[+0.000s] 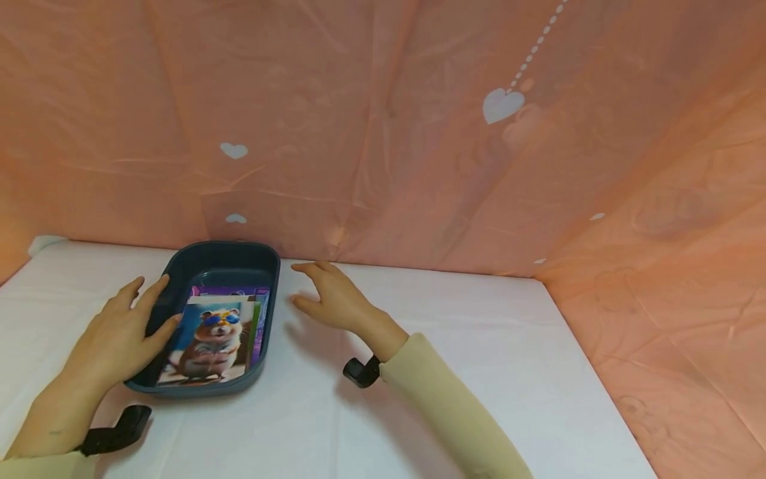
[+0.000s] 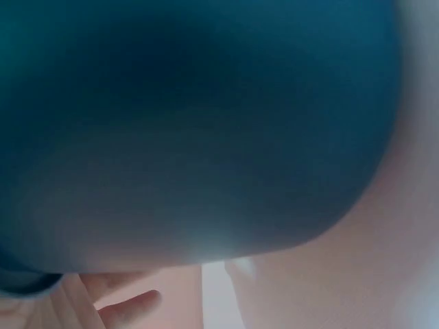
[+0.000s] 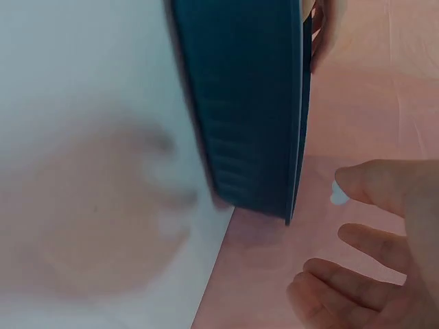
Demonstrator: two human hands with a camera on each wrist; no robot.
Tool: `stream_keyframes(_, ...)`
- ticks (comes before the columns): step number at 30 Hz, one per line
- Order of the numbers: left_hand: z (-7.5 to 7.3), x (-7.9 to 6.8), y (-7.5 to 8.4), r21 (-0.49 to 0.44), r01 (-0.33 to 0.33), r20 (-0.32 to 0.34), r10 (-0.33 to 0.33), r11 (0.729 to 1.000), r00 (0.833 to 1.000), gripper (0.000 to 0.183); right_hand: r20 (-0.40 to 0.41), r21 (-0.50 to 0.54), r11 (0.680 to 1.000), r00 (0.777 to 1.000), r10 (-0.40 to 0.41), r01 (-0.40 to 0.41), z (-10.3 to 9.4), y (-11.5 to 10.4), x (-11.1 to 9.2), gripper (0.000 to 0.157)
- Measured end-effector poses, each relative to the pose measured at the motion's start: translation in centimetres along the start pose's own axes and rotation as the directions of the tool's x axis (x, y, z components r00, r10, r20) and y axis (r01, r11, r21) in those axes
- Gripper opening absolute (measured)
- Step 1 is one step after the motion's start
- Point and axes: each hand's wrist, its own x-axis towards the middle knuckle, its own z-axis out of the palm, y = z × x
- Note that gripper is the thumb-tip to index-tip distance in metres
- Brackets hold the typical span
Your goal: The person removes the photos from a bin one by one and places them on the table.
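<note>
A dark blue-grey plastic tub (image 1: 272,332) with rounded corners sits toward the left of the white tabletop. Inside lies a small pile of picture cards; the top card (image 1: 212,346) shows a hamster in sunglasses, and a purple card (image 1: 263,293) peeks out beneath. My left hand (image 1: 114,339) lies over the tub's left rim, fingers loosely spread and thumb reaching across the inside edge. To the right of the tub, my right hand (image 1: 335,299) hovers with fingers apart, holding nothing. Close up, the tub's outer wall (image 2: 206,171) fills most of the left wrist view.
An orange-pink curtain (image 1: 359,133) with white hearts hangs right behind the table's back edge and along the right side. The white cloth (image 1: 491,332) stretches to the right of the tub. Black wrist bands (image 1: 362,372) sit on both arms.
</note>
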Motion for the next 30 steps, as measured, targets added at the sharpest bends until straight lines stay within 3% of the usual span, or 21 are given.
stream_keyframes(7, 0.5, -0.1, -0.8, -0.116, 0.032, 0.024, -0.029, 0.993, 0.999, 0.073, 0.026, 0.033, 0.999, 0.999, -0.034, 0.033, 0.3, -1.3, 1.6, 0.051)
stream_keyframes(12, 0.7, -0.4, -1.2, -0.251, 0.040, 0.013, -0.038, 0.967, 0.999, 0.064, 0.013, 0.121, 0.991, 0.998, -0.060, 0.058, 0.4, -2.3, 2.8, 0.048)
stream_keyframes(15, 0.6, -0.5, -1.2, -0.314, 0.094, 0.050, -0.083, 0.945, 0.995, 0.060, 0.009, 0.202, 0.978, 0.998, -0.056, 0.053, 0.5, -2.6, 3.5, 0.046)
stream_keyframes(21, 0.1, -0.6, -1.0, -0.404, 0.231, 0.176, -0.172, 0.885, 0.969, 0.058, 0.041, 0.366, 0.930, 0.999, 0.011, -0.025, 0.6, -3.0, 4.6, 0.043)
stream_keyframes(25, 0.3, -0.6, -1.0, -0.447, 0.225, 0.173, -0.163, 0.866, 0.971, 0.056, 0.079, 0.427, 0.899, 0.995, 0.067, -0.095, 0.8, -3.2, 5.4, 0.042)
stream_keyframes(30, 0.8, -0.4, -0.9, -0.507, 0.212, 0.161, -0.151, 0.835, 0.975, 0.055, 0.119, 0.530, 0.823, 0.979, 0.168, -0.206, 0.9, -3.8, 6.2, 0.039)
